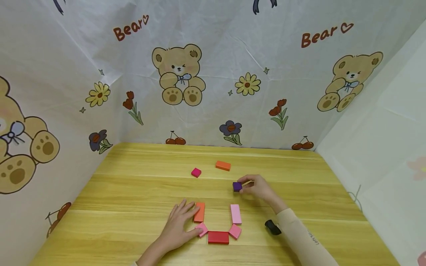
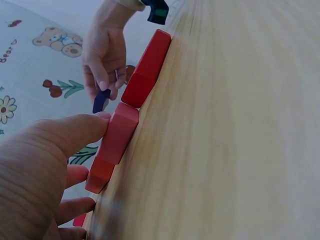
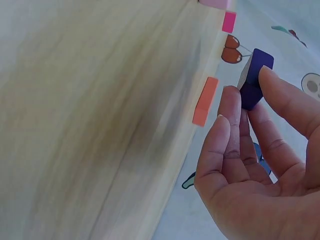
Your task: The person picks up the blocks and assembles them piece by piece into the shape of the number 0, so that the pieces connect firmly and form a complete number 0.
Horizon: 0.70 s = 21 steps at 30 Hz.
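Note:
Between thumb and fingertips, my right hand (image 1: 257,187) pinches a small purple block (image 1: 237,187), held above the table in the right wrist view. My left hand (image 1: 178,227) rests at the left side of a U-shaped row of blocks, fingers spread. Its thumb touches a pink square block (image 1: 201,229), and its fingertips lie at an orange rectangular block (image 1: 199,212). A red rectangular block (image 1: 218,237) forms the bottom of the U. On the right side sit another pink square block (image 1: 235,231) and a light pink rectangular block (image 1: 235,214).
Farther back on the wooden table (image 1: 149,184) lie a crimson square block (image 1: 196,172) and an orange rectangular block (image 1: 223,165). A small black object (image 1: 273,227) sits beside the right sleeve (image 1: 303,236). Bear-patterned cloth (image 1: 213,74) stands behind the table.

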Each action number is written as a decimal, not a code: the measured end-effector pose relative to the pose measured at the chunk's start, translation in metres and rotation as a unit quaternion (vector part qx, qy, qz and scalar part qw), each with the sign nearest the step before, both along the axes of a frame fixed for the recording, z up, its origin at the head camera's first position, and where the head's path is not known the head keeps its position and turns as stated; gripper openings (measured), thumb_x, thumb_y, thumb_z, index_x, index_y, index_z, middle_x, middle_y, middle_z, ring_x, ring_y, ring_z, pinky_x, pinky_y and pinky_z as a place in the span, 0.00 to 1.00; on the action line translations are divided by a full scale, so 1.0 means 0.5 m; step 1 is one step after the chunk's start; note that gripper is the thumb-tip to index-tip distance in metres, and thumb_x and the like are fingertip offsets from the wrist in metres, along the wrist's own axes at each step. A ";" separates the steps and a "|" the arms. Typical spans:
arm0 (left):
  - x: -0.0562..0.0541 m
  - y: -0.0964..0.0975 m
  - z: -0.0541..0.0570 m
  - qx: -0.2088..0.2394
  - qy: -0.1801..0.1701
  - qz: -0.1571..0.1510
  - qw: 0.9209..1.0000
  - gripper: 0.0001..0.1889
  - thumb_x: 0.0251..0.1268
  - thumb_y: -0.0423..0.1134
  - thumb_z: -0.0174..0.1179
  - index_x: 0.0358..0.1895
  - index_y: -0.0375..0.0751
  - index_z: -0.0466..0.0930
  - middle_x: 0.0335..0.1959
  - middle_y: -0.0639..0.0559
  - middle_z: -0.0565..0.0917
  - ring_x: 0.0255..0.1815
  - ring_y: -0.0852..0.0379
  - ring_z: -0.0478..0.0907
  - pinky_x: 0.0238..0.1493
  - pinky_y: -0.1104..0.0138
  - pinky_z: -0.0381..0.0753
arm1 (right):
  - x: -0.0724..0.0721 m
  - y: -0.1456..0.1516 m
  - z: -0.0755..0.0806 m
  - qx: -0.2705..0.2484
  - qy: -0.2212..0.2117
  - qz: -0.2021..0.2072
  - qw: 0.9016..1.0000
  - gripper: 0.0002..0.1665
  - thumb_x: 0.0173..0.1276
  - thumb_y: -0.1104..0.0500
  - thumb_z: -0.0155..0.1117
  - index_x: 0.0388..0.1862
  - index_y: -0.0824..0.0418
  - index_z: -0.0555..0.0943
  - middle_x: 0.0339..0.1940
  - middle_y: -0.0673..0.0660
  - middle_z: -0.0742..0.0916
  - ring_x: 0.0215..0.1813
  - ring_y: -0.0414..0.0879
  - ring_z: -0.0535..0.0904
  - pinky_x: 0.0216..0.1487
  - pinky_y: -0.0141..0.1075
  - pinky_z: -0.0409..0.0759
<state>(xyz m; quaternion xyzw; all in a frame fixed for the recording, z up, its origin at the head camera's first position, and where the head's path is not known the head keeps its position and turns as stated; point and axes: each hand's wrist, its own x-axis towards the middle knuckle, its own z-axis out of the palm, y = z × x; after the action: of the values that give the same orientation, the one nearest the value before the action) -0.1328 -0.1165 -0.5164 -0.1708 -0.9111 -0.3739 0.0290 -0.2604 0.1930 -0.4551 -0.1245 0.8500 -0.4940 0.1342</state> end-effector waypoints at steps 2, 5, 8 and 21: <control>0.000 0.001 0.001 0.000 0.000 0.000 1.000 0.36 0.55 0.57 0.68 0.65 0.43 0.75 0.70 0.42 0.71 0.76 0.32 0.53 0.73 0.35 0.46 | 0.000 -0.004 -0.005 0.006 0.000 0.011 1.000 0.19 0.58 0.70 0.70 0.50 0.68 0.82 0.51 0.67 0.84 0.44 0.52 0.84 0.41 0.32 0.80; 0.000 0.001 0.001 -0.001 -0.003 0.000 1.000 0.36 0.55 0.57 0.68 0.65 0.44 0.75 0.70 0.43 0.71 0.76 0.33 0.53 0.73 0.35 0.46 | -0.001 -0.006 -0.012 0.014 0.008 0.034 0.999 0.19 0.58 0.71 0.70 0.50 0.69 0.82 0.51 0.68 0.84 0.44 0.53 0.84 0.41 0.33 0.81; 0.000 0.001 0.001 -0.001 -0.005 0.000 1.000 0.36 0.55 0.57 0.68 0.65 0.44 0.75 0.70 0.43 0.71 0.76 0.33 0.53 0.73 0.35 0.45 | -0.001 -0.007 -0.016 0.020 0.011 0.052 0.998 0.19 0.57 0.71 0.71 0.49 0.68 0.83 0.50 0.66 0.84 0.43 0.52 0.84 0.41 0.34 0.81; 0.000 0.002 0.001 -0.002 -0.002 0.002 1.000 0.35 0.55 0.56 0.69 0.65 0.44 0.75 0.70 0.43 0.71 0.76 0.33 0.53 0.73 0.35 0.45 | -0.002 -0.014 -0.028 0.035 0.013 0.097 0.995 0.18 0.56 0.71 0.72 0.47 0.67 0.84 0.47 0.63 0.86 0.42 0.47 0.83 0.42 0.34 0.81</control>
<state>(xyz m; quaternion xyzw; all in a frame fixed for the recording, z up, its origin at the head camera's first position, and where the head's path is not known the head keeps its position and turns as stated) -0.1329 -0.1155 -0.5160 -0.1680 -0.9125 -0.3719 0.0279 -0.2615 0.1858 -0.4693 -0.2079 0.8521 -0.4474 0.1745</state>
